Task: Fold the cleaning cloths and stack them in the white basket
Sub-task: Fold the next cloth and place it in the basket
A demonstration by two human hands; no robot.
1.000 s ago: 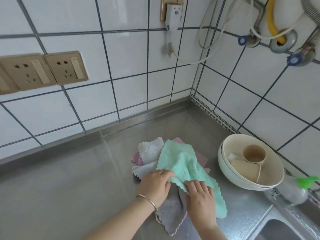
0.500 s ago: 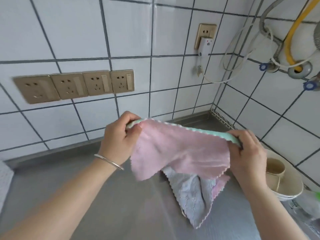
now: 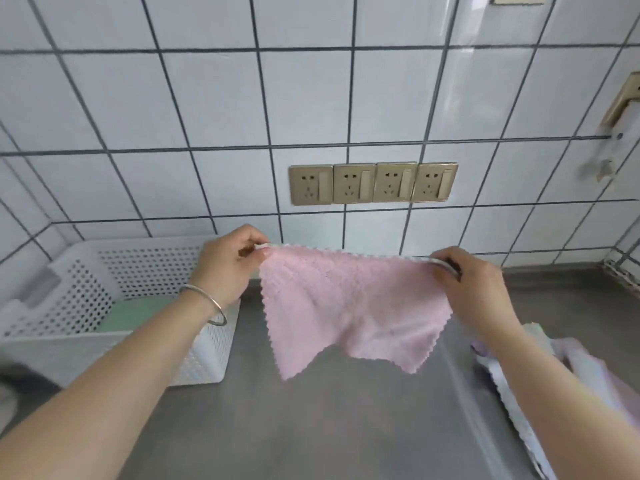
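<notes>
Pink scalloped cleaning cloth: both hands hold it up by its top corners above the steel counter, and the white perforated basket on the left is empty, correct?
Not quite. The head view shows the white perforated basket already holds a green cloth. The rest stands: the left hand and right hand pinch the pink scalloped cleaning cloth by its top corners above the steel counter.

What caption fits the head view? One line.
Both hands hold a pink scalloped-edge cloth stretched beside the white perforated basket.

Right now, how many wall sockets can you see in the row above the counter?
4, side by side: first, second, third, fourth. Another plate shows at the right edge; more may lie outside the view.
</notes>
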